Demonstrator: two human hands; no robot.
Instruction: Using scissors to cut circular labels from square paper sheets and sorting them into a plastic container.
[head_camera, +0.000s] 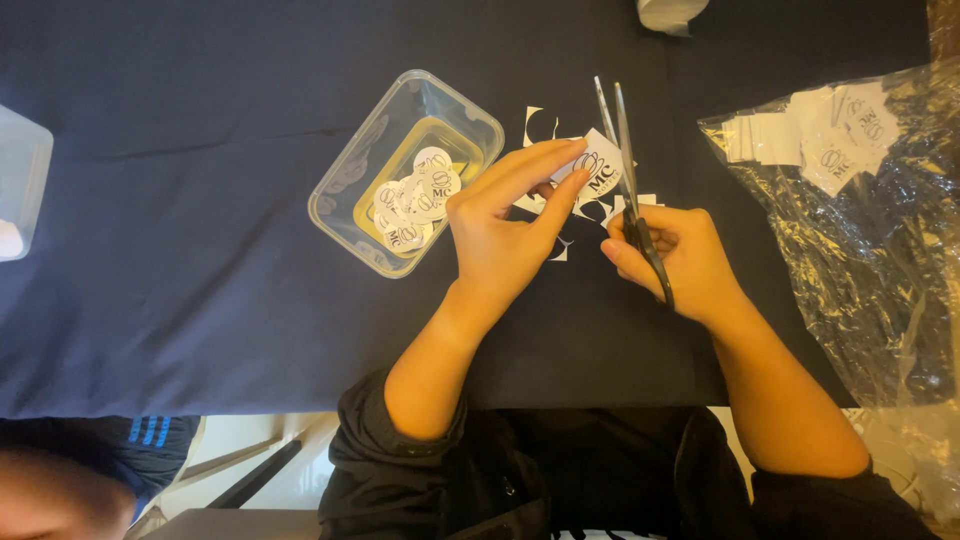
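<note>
My left hand (508, 218) pinches a small white printed paper piece (600, 168) by its left edge, above the dark tablecloth. My right hand (676, 258) grips black-handled scissors (628, 170), whose slightly parted blades point away from me and straddle the right edge of that paper. White paper offcuts (548, 126) lie on the cloth under and around the paper. A clear plastic tub (352, 172) to the left of my left hand holds several round white printed cut-outs (418, 196).
A clear plastic bag (860, 220) with several uncut white printed squares lies at the right. Another clear container (20, 180) sits at the left edge. A white object (668, 14) is at the top. Another person's dark sleeve (90, 445) shows at the bottom left.
</note>
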